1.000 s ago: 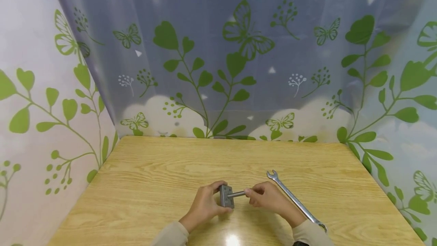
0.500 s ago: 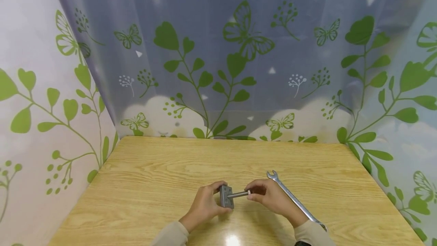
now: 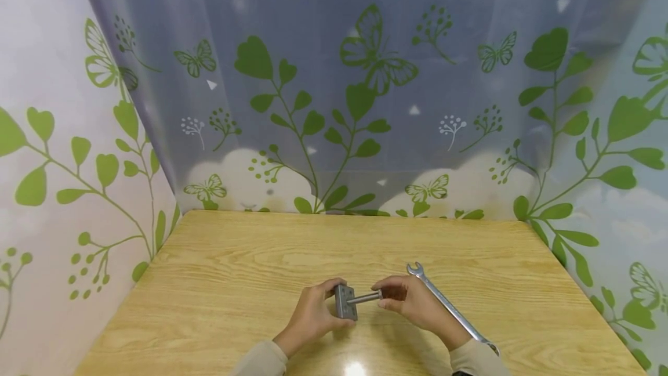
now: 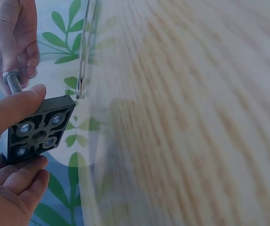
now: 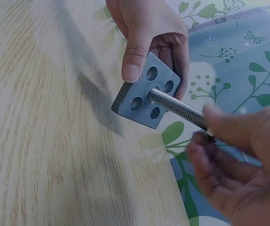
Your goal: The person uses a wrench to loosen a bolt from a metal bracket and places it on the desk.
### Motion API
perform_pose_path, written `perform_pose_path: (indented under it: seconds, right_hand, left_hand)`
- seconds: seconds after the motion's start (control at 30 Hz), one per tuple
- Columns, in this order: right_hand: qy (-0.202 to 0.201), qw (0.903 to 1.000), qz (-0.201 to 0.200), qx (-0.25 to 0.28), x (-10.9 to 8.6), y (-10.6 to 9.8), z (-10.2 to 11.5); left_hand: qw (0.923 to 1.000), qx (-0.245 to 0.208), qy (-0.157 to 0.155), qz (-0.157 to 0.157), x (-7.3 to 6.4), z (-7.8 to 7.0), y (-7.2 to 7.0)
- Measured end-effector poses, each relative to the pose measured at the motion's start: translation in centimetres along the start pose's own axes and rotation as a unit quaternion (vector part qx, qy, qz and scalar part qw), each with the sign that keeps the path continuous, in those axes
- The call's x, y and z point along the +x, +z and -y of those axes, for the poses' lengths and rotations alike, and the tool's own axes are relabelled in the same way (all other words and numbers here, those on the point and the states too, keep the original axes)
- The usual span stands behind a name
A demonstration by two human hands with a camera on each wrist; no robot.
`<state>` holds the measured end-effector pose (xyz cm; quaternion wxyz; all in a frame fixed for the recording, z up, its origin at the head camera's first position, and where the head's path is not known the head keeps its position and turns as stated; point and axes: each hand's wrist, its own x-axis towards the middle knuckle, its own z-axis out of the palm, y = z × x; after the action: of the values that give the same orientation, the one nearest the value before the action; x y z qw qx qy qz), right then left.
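Over the table, my left hand (image 3: pixel 314 309) grips a small square grey metal plate (image 3: pixel 343 303) by its opposite edges, thumb on one side and fingers on the other. Round holes (image 5: pixel 136 103) near the plate's corners show in the right wrist view. From the plate's centre a threaded bolt (image 5: pixel 179 108) sticks out toward my right hand (image 3: pixel 417 304). Thumb and fingers of that hand pinch the bolt's head end, which they partly cover in the right wrist view. The plate's ribbed back (image 4: pixel 39 135) faces the left wrist camera.
A long silver combination wrench (image 3: pixel 451 306) lies slanted on the wooden table (image 3: pixel 235 271), beside and partly behind my right hand and forearm. Curtains (image 3: pixel 313 103) printed with leaves and butterflies hang along the back and both sides of the table.
My right hand's fingers have shifted round the bolt's end, and more of its head shows than a second ago. My left hand and the plate have stayed nearly still.
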<state>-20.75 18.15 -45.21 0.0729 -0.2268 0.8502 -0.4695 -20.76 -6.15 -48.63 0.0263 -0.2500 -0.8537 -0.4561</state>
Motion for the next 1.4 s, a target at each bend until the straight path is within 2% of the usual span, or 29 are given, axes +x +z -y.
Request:
perform_pose_path:
  seconds: [0.2, 0.3, 0.4, 0.73, 1.1, 1.23, 1.4]
  right_hand:
    - [0.060, 0.9952, 0.053, 0.057, 0.0, 0.1, -0.2]
    - [0.088, 0.9912, 0.048, 0.087, 0.0, 0.3, 0.0]
    - [0.093, 0.9917, 0.037, 0.080, 0.1, 0.4, 0.2]
    - [0.034, 0.9991, 0.021, 0.017, 0.1, 0.0, 0.3]
    - [0.015, 0.9997, 0.012, -0.013, 0.0, 0.0, 0.0]
    - [0.002, 0.9991, 0.009, -0.040, -0.1, -0.1, -0.1]
    - [-0.009, 0.9975, -0.025, -0.065, -0.4, -0.6, -0.3]
  left_hand:
    - [0.9998, 0.013, -0.012, -0.004, 0.0, -0.1, -0.1]
    - [0.9997, 0.018, -0.013, -0.005, 0.0, -0.1, -0.1]
    - [0.9997, 0.021, -0.013, -0.005, 0.0, -0.2, -0.1]
    - [0.9999, 0.009, -0.010, 0.002, -0.1, -0.1, -0.1]
    - [0.9999, 0.004, -0.011, 0.006, 0.0, -0.1, 0.0]
    - [0.9994, -0.028, -0.016, 0.015, 0.0, 0.3, -0.2]
    - [0.9961, -0.071, -0.051, 0.012, -0.1, 1.0, -0.8]
